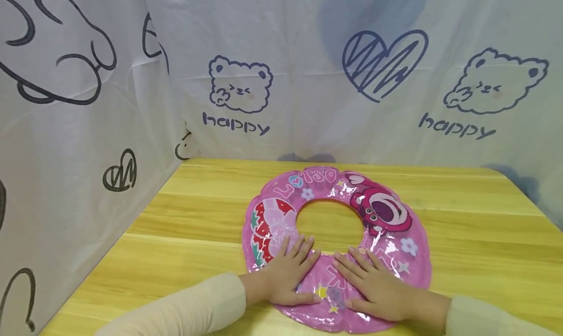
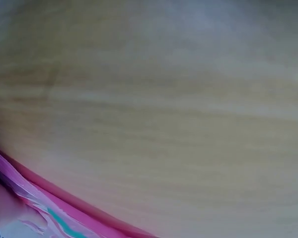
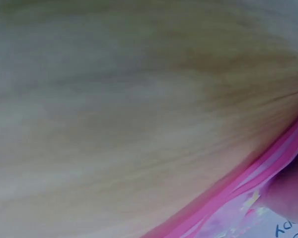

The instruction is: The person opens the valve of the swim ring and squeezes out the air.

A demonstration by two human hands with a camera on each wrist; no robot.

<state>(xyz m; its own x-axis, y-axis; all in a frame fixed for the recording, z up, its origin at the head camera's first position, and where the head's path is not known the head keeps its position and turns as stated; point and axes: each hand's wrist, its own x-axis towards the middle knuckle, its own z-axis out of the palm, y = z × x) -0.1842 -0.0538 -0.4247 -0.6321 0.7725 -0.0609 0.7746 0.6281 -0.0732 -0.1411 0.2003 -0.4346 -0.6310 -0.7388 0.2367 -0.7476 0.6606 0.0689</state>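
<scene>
A pink inflatable swim ring [image 1: 418, 267] with a bear, strawberries and letters printed on it lies flat on the wooden table. On its near left part rests my left hand [image 1: 288, 272], fingers spread and straight. My right hand [image 1: 378, 284] lies palm down on the near right part, its fingers pointing toward the hole. A gap separates the two hands. In the left wrist view the ring's edge [image 2: 84, 213] fills the lower left corner. The right wrist view has the edge [image 3: 223, 198] at lower right, beside a blurred bit of hand.
The yellow wood-grain table [image 1: 189, 218] extends around the ring on both sides. Behind it hangs a white cloth [image 1: 308, 116] with bears, hearts and "happy" drawn on it. More cloth [image 1: 79, 145] hangs along the left side.
</scene>
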